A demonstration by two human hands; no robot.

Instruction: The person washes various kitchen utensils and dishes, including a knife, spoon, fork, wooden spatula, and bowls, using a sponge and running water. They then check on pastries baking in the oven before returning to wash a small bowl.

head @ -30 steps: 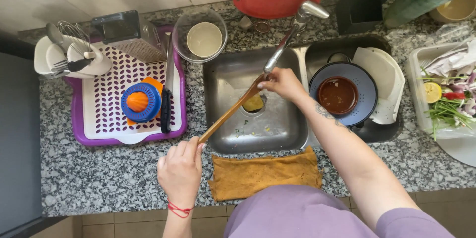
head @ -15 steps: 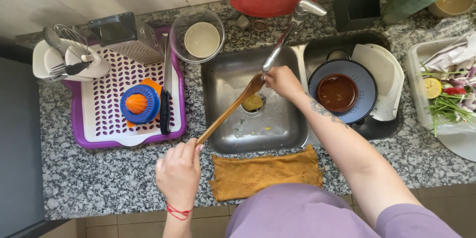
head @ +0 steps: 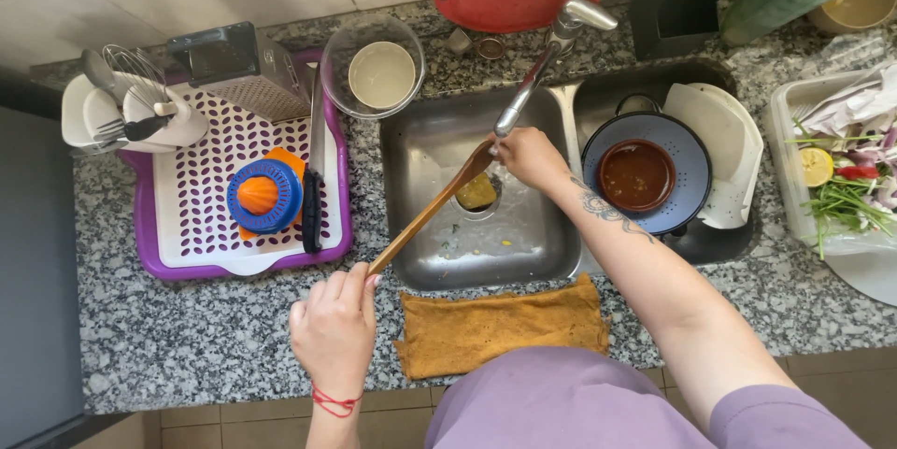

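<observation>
With the left hand (head: 334,330) gripping the wooden spoon's (head: 432,211) handle end and the right hand (head: 529,157) rubbing its bowl over the steel sink (head: 523,253), keep the bowl directly under the faucet (head: 534,75), turning it steadily.

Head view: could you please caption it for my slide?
Left hand holds a wooden spoon while the right hand rubs its bowl over the sink.

Spoon (head: 432,211): long, wooden; you held it slanted across the sink's left basin.
Sponge (head: 476,192): yellow, sat beneath the spoon's bowl.
</observation>
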